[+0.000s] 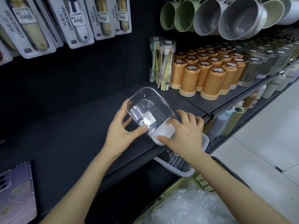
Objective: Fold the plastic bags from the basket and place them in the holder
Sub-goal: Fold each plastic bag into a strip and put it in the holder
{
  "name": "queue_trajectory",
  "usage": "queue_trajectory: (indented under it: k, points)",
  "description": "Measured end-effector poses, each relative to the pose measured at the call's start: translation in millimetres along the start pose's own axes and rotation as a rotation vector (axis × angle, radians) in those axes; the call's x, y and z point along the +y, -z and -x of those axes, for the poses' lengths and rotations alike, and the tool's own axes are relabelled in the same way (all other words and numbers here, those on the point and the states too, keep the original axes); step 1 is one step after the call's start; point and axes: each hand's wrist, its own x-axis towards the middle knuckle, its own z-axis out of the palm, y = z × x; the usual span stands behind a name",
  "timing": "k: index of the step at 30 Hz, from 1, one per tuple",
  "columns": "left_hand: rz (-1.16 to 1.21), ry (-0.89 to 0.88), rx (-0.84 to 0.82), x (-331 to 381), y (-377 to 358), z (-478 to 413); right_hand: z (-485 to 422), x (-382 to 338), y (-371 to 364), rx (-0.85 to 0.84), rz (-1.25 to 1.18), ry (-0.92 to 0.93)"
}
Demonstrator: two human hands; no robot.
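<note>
A clear plastic holder [145, 101] lies tilted on the dark shelf [72, 135], its open end toward me. My left hand [119, 131] grips the holder's left side, thumb across its front. A folded white plastic bag [163, 130] sits in the holder's near end, and my right hand [184, 135] pinches it between thumb and index finger at the opening. At the bottom right a yellow-green basket [174, 185] holds crumpled clear plastic bags [191, 206].
Orange lidded cups [210, 73] and tubes of toothbrushes [161, 62] stand on the shelf behind the holder. A white slotted basket [179, 164] sits under the shelf edge. A phone case [16, 191] lies at the lower left. Packaged items hang above.
</note>
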Motion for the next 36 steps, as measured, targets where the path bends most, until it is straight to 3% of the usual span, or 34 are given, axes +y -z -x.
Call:
queue_trajectory:
  k: [8, 15, 19, 21, 31, 36]
  points:
    - [-0.057, -0.001, -0.016, -2, -2, -8, -8, -10, 2, -0.147, 0.048, -0.068]
    - [-0.020, 0.024, 0.005, -1, -2, -8, 0, -2, 6, 0.128, 0.021, -0.077]
    - [-0.016, 0.021, 0.014, 2, -5, -8, -5, -12, 9, -0.145, 0.121, -0.116]
    - [-0.016, 0.033, 0.022, 4, -6, -8, -8, -11, 10, -0.192, 0.120, -0.127]
    - [0.052, 0.158, 0.046, 1, -14, -31, -25, -5, 2, -0.136, 0.062, -0.167]
    - [0.070, 0.234, 0.040, -2, -22, -52, -14, 15, 14, 0.054, -0.123, -0.232]
